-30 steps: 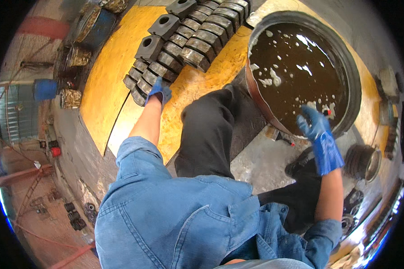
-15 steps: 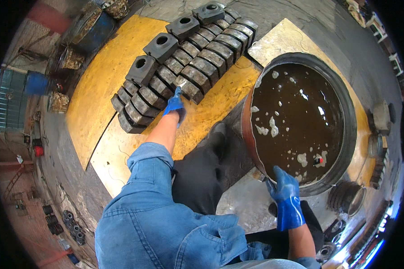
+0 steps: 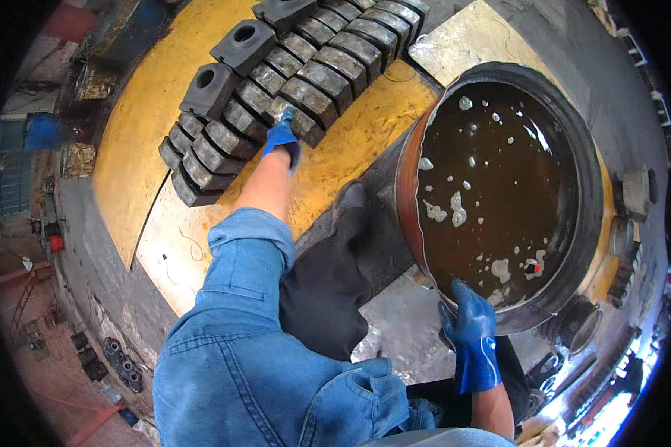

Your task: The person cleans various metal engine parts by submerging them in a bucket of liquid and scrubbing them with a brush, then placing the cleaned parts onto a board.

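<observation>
My left hand (image 3: 281,139), in a blue rubber glove, reaches to the near end of a row of dark metal blocks. One finger lies over the top of the end block (image 3: 302,124), and the others are mostly hidden at its near side. Its worn metal face leans against the neighbouring blocks (image 3: 309,99). On the right, my right hand (image 3: 471,324), gloved in wet blue, grips the near rim of a large round drum (image 3: 590,201). Brown liquid (image 3: 499,201) with patches of pale foam fills much of the drum. A small red and black thing (image 3: 531,268) floats near its right side.
Several dark blocks with round holes (image 3: 244,46) sit atop the far side of the stack. Yellow sheets (image 3: 138,141) lie under the stack. Round metal parts (image 3: 574,324) stand right of the drum. Small dark parts (image 3: 123,365) lie at the lower left.
The view has shifted, so the stack sits higher and further left in the picture. My left hand stays at the end block and my right hand stays at the drum rim.
</observation>
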The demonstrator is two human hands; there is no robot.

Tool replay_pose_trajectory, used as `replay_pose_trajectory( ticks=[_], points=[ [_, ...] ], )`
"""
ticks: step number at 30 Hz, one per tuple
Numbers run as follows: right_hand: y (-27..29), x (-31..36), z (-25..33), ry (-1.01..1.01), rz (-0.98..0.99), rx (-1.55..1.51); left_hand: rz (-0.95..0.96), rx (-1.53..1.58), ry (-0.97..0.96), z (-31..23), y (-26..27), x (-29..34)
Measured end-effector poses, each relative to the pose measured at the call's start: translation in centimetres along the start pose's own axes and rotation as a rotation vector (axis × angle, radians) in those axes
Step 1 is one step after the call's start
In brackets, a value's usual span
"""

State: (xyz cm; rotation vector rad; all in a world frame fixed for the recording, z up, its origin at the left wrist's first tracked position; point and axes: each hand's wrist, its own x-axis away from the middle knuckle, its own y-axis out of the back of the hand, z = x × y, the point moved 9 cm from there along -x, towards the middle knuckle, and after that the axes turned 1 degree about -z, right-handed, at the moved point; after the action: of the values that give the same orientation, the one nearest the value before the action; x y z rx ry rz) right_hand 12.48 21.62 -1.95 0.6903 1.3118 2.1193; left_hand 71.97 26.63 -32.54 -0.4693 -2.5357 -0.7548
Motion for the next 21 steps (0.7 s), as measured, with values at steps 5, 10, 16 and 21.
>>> replay_pose_trajectory(
  ticks=[5, 10, 16, 21],
  points=[
    [-0.4, -0.1, -0.4, -0.013, 0.029, -0.013, 0.260, 0.353, 0.274, 4.3, -1.4, -2.2],
    [-1.0, 0.1, -0.8, -0.077, 0.075, -0.031, 0.294, 0.512, 0.212, 8.1, 0.2, 2.4],
    [-0.7, 0.2, -0.3, -0.006, -0.015, -0.016, 0.461, 0.593, 0.286, 13.4, 2.8, 7.4],
    [0.1, -0.1, -0.7, -0.013, 0.042, -0.025, 0.552, 0.555, 0.373, 14.5, 1.7, 9.1]
  ],
)
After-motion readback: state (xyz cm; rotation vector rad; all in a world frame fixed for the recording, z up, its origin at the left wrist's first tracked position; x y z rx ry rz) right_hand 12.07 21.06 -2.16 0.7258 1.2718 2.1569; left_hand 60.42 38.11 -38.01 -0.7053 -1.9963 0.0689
